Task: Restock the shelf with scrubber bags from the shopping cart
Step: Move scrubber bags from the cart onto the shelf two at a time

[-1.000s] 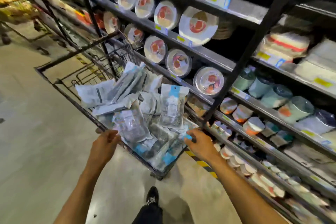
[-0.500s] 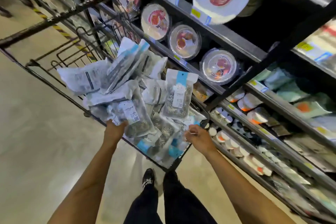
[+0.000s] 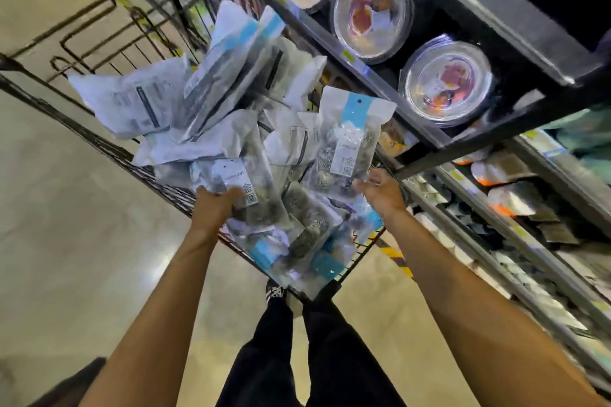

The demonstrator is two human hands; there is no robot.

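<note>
The black store shelf (image 3: 515, 33) rises to the right of both sets of fingers, with wrapped plates (image 3: 446, 82) standing on edge up and to the right of the right fingertips. The wire shopping cart (image 3: 99, 140) stretches away ahead of the fingers, and its near corner lies below them, closer to us. Inside it the heap of scrubber bags (image 3: 248, 109) lies every which way, mostly beyond the knuckles. They are clear pouches with white printed panels and blue header strips, and grey coiled metal scrubbers show through them.

One upright scrubber bag (image 3: 350, 139) stands just above the right fingertips. Its blue band with a hang hole is at the top, a white label sits in the middle, and dull wire coils fill the pouch. A second labelled bag (image 3: 244, 188) lies tilted on the heap in our left grasp.

Our left hand (image 3: 215, 205) reaches over the cart rim. Its fingers (image 3: 231, 192) are curled tight round the left edge of that labelled bag, clenched on the plastic. Our right hand (image 3: 380, 192) is released, with its thumb lifted. Its fingers (image 3: 360, 185) are loose and nearly straight, and the tips touch the lower corner of the upright bag. Motion blur softens the contact.
</note>
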